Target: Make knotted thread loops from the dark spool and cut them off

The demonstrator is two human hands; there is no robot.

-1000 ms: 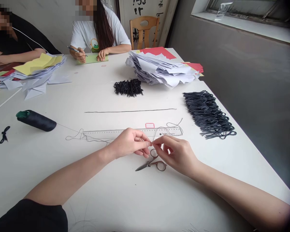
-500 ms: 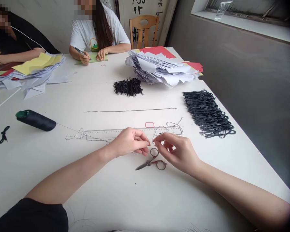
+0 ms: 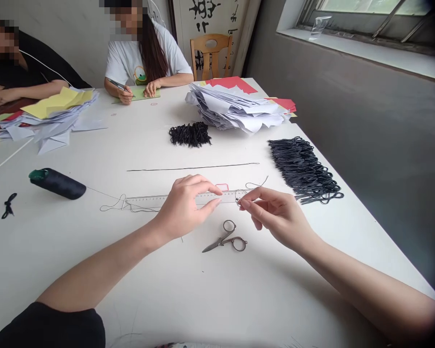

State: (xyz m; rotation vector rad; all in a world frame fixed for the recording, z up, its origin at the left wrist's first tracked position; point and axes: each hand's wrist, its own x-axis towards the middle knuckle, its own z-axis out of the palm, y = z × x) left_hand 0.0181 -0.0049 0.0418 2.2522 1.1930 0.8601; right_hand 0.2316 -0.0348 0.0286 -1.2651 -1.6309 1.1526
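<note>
My left hand [image 3: 184, 205] hovers over the clear ruler [image 3: 148, 199], thumb and fingers apart and nothing between them. Just right of it, my right hand [image 3: 279, 212] pinches a thin dark thread [image 3: 236, 197] between thumb and forefinger. The thread loops around the ruler's ends, and its loose tail curls behind my right hand. From the left end, a strand runs to a black thread spool [image 3: 63, 184] lying on its side. Small metal scissors [image 3: 223, 240] rest with handles apart, on the table below my hands. Beyond the ruler a straight dark cord [image 3: 192, 167] lies sideways.
Black looped cords lie in a small pile [image 3: 190, 134] and a larger one [image 3: 300, 166] at right. A knotted black cord [image 3: 7, 206] is far left. Paper stacks [image 3: 235, 108] stand farther back. Across the white table [image 3: 159, 295], one person [image 3: 148, 63] writes; another sits left.
My left hand has opened and moved left and up, away from the right fingertips. My right hand has shifted slightly right, still pinching the thread. The view has tilted up a little.
</note>
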